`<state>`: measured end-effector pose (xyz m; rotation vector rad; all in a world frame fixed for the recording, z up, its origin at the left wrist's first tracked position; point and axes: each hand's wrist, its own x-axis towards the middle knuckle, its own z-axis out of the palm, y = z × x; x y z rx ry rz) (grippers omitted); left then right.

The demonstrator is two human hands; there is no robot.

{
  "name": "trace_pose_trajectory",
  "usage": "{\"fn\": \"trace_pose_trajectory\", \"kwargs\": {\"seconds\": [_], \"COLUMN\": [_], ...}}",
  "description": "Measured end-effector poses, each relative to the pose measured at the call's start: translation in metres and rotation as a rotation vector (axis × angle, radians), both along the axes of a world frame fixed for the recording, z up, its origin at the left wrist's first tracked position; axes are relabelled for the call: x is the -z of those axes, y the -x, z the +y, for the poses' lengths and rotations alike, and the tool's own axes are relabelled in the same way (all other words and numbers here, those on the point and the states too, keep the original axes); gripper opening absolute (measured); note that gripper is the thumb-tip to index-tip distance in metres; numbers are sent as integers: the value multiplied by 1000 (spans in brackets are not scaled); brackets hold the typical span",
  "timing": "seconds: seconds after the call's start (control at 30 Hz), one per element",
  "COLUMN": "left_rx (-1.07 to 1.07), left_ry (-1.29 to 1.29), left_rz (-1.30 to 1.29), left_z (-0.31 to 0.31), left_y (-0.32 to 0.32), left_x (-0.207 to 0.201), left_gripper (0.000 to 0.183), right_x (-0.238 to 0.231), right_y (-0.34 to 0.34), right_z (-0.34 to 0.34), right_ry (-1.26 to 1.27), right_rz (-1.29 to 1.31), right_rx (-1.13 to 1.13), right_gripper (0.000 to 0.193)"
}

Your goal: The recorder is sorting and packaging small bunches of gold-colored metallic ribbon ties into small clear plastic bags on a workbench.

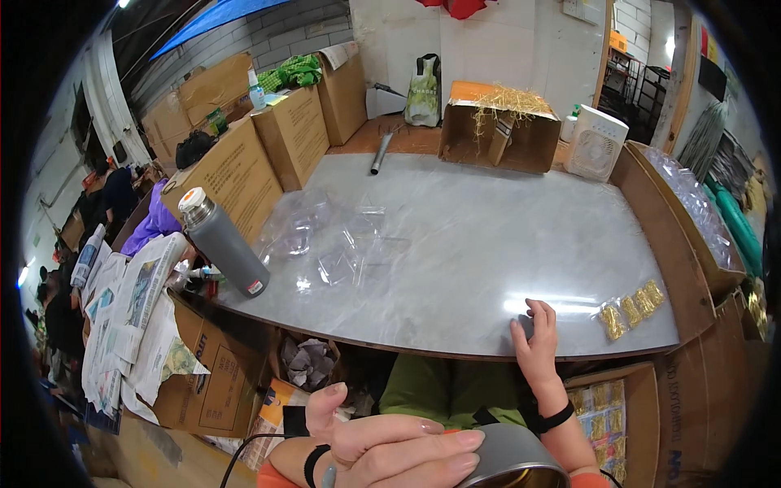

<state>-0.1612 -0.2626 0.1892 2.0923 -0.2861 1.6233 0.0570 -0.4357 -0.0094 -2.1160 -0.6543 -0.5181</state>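
Close to the camera, my left hand (399, 449) is closed on a grey metal cup (517, 455), its fingers along the cup's side. The lower part of the cup runs out of the picture. My right hand (537, 342) rests at the near edge of the grey table (472, 236), fingers loosely bent and apart, holding nothing. To its right lie several small clear packets of gold shreds (630, 309). A grey thermos flask (224, 242) with a white and orange top stands at the table's left edge. Thin clear plastic pieces (333, 244) are spread beside it.
Tall cardboard boxes (232, 183) line the left side. At the back are a metal tube (380, 153), an open carton (498, 134) topped with gold shreds, and a small white fan (598, 145). A carton of clear plastic (691, 203) borders the right. Newspapers (134, 309) lie left.
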Motion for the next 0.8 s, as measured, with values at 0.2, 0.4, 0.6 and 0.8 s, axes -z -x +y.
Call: {"fn": "trace_pose_trajectory", "kwargs": {"seconds": [0.2, 0.4, 0.6, 0.8], "left_rx": [36, 48, 71, 95], "left_ry": [358, 24, -72, -108], "left_rz": [-187, -132, -175, -105], "left_z": [-34, 9, 31, 40], "left_y": [-38, -55, -95, -136], "left_x": [-20, -18, -26, -34], "left_gripper": [23, 26, 21, 12], "right_x": [-37, -86, -113, -141], "right_y": [-23, -102, -217, -346], "right_z": [-27, -39, -16, 25], "right_ry": [51, 203, 405, 554], "right_rz": [246, 110, -146, -312], "right_rx": [-197, -133, -52, 115], "right_gripper": [61, 65, 81, 100]}}
